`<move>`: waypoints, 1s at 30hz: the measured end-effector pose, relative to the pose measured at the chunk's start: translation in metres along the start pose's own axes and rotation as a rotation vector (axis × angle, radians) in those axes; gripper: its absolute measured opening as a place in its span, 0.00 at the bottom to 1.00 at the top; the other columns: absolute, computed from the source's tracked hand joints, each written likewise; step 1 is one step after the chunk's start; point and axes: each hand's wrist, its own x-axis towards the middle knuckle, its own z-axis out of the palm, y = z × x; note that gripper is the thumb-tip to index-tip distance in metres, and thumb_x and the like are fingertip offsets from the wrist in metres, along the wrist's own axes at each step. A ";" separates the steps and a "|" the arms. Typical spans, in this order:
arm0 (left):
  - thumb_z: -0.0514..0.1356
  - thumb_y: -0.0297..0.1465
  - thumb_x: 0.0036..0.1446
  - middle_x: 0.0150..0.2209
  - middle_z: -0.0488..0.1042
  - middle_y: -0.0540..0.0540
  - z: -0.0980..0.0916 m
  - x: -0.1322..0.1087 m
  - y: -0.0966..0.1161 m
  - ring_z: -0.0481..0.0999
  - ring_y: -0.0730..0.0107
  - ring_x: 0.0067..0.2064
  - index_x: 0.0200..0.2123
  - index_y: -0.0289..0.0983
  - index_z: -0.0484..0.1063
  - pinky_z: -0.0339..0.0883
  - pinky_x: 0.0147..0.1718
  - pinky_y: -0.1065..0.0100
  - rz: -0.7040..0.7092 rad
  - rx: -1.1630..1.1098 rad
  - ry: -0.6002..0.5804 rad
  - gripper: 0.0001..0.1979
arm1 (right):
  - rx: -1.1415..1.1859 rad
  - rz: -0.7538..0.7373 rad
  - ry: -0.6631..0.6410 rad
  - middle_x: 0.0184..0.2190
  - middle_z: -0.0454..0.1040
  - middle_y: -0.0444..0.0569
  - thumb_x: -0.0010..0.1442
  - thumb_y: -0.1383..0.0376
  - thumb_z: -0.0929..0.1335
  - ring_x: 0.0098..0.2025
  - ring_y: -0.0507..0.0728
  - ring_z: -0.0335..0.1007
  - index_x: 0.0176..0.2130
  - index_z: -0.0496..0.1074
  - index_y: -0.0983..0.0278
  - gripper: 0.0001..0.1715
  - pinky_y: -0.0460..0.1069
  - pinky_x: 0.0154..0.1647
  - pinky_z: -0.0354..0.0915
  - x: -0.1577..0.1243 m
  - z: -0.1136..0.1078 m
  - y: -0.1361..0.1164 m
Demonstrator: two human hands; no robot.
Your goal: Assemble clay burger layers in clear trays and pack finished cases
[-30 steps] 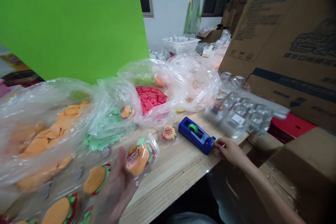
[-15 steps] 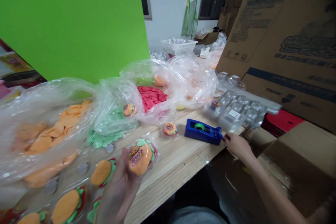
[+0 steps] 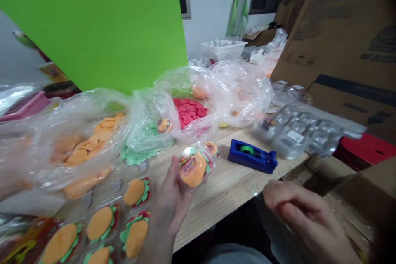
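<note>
My left hand (image 3: 173,196) grips a clear plastic pack holding a toy burger (image 3: 194,168), with an orange bun, green and red layers and a printed label. The pack is held above the wooden table, tilted toward me. My right hand (image 3: 297,206) is in front of the table edge with its fingers curled and pinched; what they hold, if anything, is hidden. Just beyond it stands a blue tape dispenser (image 3: 252,156) with a green roll. Behind the held pack, partly covered, a smaller labelled burger pack (image 3: 212,148) lies on the table.
At lower left lies a clear tray (image 3: 122,214) with several burgers. Plastic bags hold orange pieces (image 3: 93,144), green pieces (image 3: 142,144) and red pieces (image 3: 188,112). Clear blister packs (image 3: 297,130) are stacked at right, beside large cardboard boxes (image 3: 346,49). A green board (image 3: 93,29) stands behind.
My right hand has drawn back from the tape dispenser's cutter end, toward me. My left hand has moved slightly right and up with the burger pack. The view has shifted left.
</note>
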 end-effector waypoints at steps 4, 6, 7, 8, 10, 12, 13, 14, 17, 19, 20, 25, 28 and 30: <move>0.52 0.37 0.57 0.40 0.76 0.45 0.014 -0.007 -0.002 0.73 0.64 0.44 0.42 0.34 0.70 0.66 0.45 0.63 0.066 -0.072 -0.024 0.16 | 0.035 -0.126 -0.037 0.19 0.62 0.42 0.55 0.58 0.65 0.22 0.51 0.58 0.27 0.69 0.61 0.11 0.46 0.23 0.55 0.020 0.044 -0.010; 0.52 0.37 0.57 0.39 0.76 0.45 0.016 -0.010 -0.003 0.73 0.64 0.44 0.43 0.35 0.70 0.65 0.46 0.64 0.104 -0.066 -0.021 0.16 | 0.026 -0.063 0.013 0.17 0.59 0.41 0.54 0.58 0.65 0.21 0.50 0.55 0.23 0.66 0.63 0.14 0.45 0.22 0.53 0.030 0.061 -0.011; 0.52 0.37 0.56 0.40 0.76 0.45 0.016 -0.012 -0.004 0.73 0.64 0.44 0.43 0.35 0.70 0.65 0.46 0.64 0.127 -0.057 -0.019 0.16 | 0.031 -0.015 0.036 0.17 0.58 0.41 0.54 0.58 0.65 0.21 0.49 0.54 0.21 0.63 0.63 0.15 0.45 0.22 0.53 0.035 0.067 -0.010; 0.53 0.37 0.56 0.41 0.75 0.44 0.016 -0.013 -0.005 0.72 0.64 0.45 0.44 0.35 0.70 0.65 0.46 0.64 0.157 -0.048 -0.022 0.16 | 0.040 0.035 0.051 0.16 0.56 0.40 0.54 0.57 0.65 0.21 0.49 0.52 0.20 0.61 0.63 0.17 0.45 0.21 0.52 0.038 0.073 -0.009; 0.55 0.37 0.55 0.43 0.74 0.44 0.014 -0.013 -0.008 0.71 0.63 0.47 0.46 0.36 0.68 0.64 0.46 0.65 0.241 -0.024 -0.020 0.17 | 0.059 0.118 0.070 0.15 0.54 0.39 0.54 0.56 0.64 0.20 0.48 0.49 0.18 0.58 0.63 0.20 0.44 0.20 0.50 0.043 0.080 -0.007; 0.57 0.35 0.53 0.44 0.73 0.45 0.011 -0.012 -0.011 0.70 0.62 0.47 0.48 0.38 0.66 0.64 0.46 0.66 0.326 -0.004 0.009 0.19 | 0.070 0.171 0.075 0.16 0.52 0.39 0.54 0.55 0.63 0.20 0.48 0.47 0.18 0.57 0.63 0.21 0.44 0.19 0.48 0.046 0.084 -0.007; 0.58 0.35 0.52 0.44 0.73 0.45 0.010 -0.011 -0.011 0.70 0.62 0.47 0.48 0.38 0.65 0.64 0.46 0.66 0.344 -0.001 0.025 0.19 | 0.083 0.182 0.066 0.16 0.52 0.39 0.54 0.54 0.63 0.20 0.48 0.47 0.18 0.57 0.63 0.21 0.44 0.19 0.48 0.047 0.084 -0.008; 0.58 0.35 0.52 0.44 0.73 0.45 0.009 -0.010 -0.011 0.70 0.62 0.47 0.48 0.38 0.66 0.64 0.45 0.66 0.332 -0.007 0.036 0.20 | 0.105 0.180 0.043 0.16 0.52 0.39 0.54 0.55 0.63 0.21 0.48 0.47 0.18 0.58 0.64 0.20 0.44 0.19 0.49 0.047 0.084 -0.009; 0.54 0.39 0.55 0.41 0.75 0.43 0.008 -0.006 -0.007 0.71 0.60 0.46 0.44 0.34 0.69 0.65 0.45 0.63 0.122 -0.057 0.018 0.18 | 0.157 0.137 -0.104 0.19 0.57 0.40 0.56 0.58 0.63 0.23 0.48 0.52 0.24 0.64 0.64 0.14 0.43 0.23 0.53 0.048 0.080 -0.013; 0.51 0.41 0.56 0.37 0.76 0.42 0.009 -0.004 -0.004 0.73 0.60 0.44 0.39 0.32 0.72 0.65 0.45 0.62 -0.020 -0.084 -0.006 0.19 | 0.128 0.114 -0.189 0.21 0.62 0.41 0.57 0.60 0.62 0.25 0.49 0.55 0.29 0.67 0.63 0.11 0.44 0.26 0.55 0.049 0.076 -0.014; 0.50 0.40 0.57 0.36 0.77 0.43 0.009 -0.003 -0.003 0.73 0.61 0.43 0.37 0.32 0.73 0.65 0.45 0.62 -0.057 -0.093 -0.018 0.19 | 0.096 0.107 -0.210 0.22 0.64 0.42 0.58 0.60 0.62 0.26 0.49 0.57 0.29 0.68 0.63 0.11 0.44 0.27 0.56 0.049 0.075 -0.014; 0.48 0.38 0.58 0.35 0.77 0.43 0.007 -0.001 -0.005 0.74 0.63 0.42 0.38 0.31 0.72 0.64 0.45 0.64 -0.070 -0.080 -0.013 0.18 | -0.223 -0.030 -0.121 0.23 0.69 0.45 0.58 0.59 0.62 0.27 0.52 0.62 0.28 0.70 0.64 0.15 0.46 0.28 0.56 0.052 0.075 -0.007; 0.49 0.39 0.58 0.35 0.76 0.42 0.003 0.001 -0.010 0.74 0.64 0.39 0.38 0.31 0.73 0.65 0.43 0.64 -0.139 -0.071 -0.005 0.19 | -0.408 -0.053 -0.043 0.18 0.67 0.44 0.55 0.54 0.64 0.23 0.51 0.61 0.23 0.68 0.64 0.18 0.45 0.24 0.54 0.053 0.081 0.000; 0.49 0.39 0.58 0.36 0.76 0.42 0.000 0.003 -0.013 0.74 0.65 0.38 0.37 0.32 0.73 0.65 0.41 0.66 -0.189 -0.103 -0.014 0.18 | -0.413 -0.048 -0.028 0.16 0.65 0.43 0.54 0.52 0.64 0.20 0.50 0.60 0.20 0.65 0.64 0.21 0.45 0.22 0.53 0.053 0.085 0.005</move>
